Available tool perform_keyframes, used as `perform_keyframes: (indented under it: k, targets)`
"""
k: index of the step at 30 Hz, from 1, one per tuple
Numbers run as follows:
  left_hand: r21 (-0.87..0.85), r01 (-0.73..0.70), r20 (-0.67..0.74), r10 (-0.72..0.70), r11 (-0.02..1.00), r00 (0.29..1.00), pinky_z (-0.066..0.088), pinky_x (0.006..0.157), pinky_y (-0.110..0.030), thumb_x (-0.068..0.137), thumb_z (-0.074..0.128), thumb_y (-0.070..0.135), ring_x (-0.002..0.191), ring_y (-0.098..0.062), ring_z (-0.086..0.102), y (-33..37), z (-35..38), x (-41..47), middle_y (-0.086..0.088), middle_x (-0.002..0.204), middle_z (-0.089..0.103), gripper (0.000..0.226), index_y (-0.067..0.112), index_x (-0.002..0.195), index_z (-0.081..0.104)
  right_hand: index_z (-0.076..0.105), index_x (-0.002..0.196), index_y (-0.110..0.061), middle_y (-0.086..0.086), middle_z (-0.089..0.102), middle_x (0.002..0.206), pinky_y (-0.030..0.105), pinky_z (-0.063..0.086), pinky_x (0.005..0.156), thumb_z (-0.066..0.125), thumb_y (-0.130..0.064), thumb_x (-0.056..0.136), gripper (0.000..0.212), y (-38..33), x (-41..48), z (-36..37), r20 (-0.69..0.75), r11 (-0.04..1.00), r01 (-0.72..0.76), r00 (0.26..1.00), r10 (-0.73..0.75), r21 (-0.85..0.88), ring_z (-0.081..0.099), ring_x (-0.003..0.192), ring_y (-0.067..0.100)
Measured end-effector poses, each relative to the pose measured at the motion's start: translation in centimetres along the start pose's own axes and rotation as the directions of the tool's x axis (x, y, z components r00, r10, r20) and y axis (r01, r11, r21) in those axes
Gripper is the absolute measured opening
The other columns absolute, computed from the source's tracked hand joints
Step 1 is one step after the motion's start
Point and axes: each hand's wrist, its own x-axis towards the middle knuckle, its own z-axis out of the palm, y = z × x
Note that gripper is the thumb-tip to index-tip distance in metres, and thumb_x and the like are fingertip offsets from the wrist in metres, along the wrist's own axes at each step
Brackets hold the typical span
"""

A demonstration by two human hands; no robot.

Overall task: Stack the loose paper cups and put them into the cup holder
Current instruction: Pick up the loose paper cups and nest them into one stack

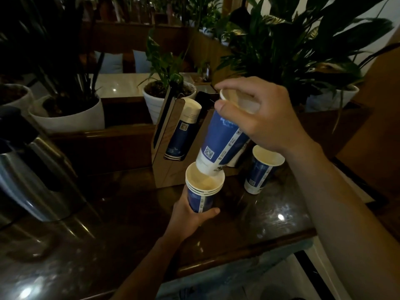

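My left hand grips a nested stack of cups above the dark tabletop. My right hand pinches a single cup by its rim — tilted, base just entering the stack's mouth. One loose cup stands right. Cup holder beyond, cups inside it.

Dark counter: holder, cup, perhaps flask.

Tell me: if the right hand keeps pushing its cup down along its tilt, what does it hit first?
Likely the stack of cups in the left hand; the right hand's cup base already sits at its open mouth.
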Motion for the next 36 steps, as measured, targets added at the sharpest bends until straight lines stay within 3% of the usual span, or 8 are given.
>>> perform_keyframes:
  k: [4,11,24,32,36]
  targets:
    - [-0.001,-0.005,-0.008,0.005,1.0,1.0,0.038,0.079,0.011,0.059,0.094,0.059,0.111,0.034,0.049,0.1,0.0,0.0,0.06,0.118,0.049,0.103,0.04,0.142,0.038,0.07,0.121,-0.024,-0.007,0.067,0.119,0.02,0.045,0.092,0.065,-0.043,0.089,0.038,0.1,-0.8,1.7,0.09,0.999,0.045,0.995,-0.044,-0.009,0.058,0.112,0.003]
    - [0.013,-0.002,-0.017,0.002,1.0,1.0,0.036,0.078,0.012,0.06,0.094,0.059,0.112,0.033,0.049,0.1,0.1,0.0,0.059,0.12,0.049,0.1,0.046,0.14,0.037,0.069,0.123,-0.024,-0.005,0.067,0.12,0.041,0.051,0.091,0.066,-0.046,0.088,0.041,1.0,-2.0,5.1,0.186,0.996,0.092,0.979,-0.086,-0.021,0.06,0.112,0.009]
    - [-0.044,-0.021,-0.028,0.019,0.999,0.999,0.043,0.083,0.005,0.06,0.095,0.061,0.118,0.022,0.056,0.1,0.2,-0.1,0.045,0.129,0.056,0.108,0.038,0.148,0.038,0.066,0.129,-0.024,-0.005,0.06,0.127,0.039,0.05,0.095,0.065,-0.05,0.087,0.05,2.7,-5.2,8.8,0.33,0.998,0.024,0.944,-0.006,-0.053,0.056,0.116,0.01]
    - [-0.024,-0.027,-0.035,0.026,0.999,0.999,0.043,0.084,0.005,0.06,0.093,0.063,0.115,0.02,0.058,0.5,0.1,-0.2,0.044,0.126,0.057,0.09,0.062,0.13,0.037,0.068,0.127,-0.019,-0.001,0.061,0.125,0.04,0.05,0.094,0.07,-0.042,0.087,0.046,3.2,-6.5,10.0,0.327,0.999,0.034,0.945,-0.02,-0.037,0.056,0.116,0.013]
    - [-0.047,-0.029,-0.018,0.029,0.998,0.999,0.045,0.085,0.002,0.061,0.092,0.062,0.115,0.017,0.06,0.4,0.1,-0.2,0.04,0.127,0.058,0.099,0.037,0.142,0.041,0.068,0.127,-0.019,0.0,0.061,0.126,0.04,0.049,0.096,0.072,-0.04,0.087,0.046,3.3,-6.9,10.4,0.312,0.999,0.032,0.95,-0.025,-0.018,0.056,0.117,0.012]
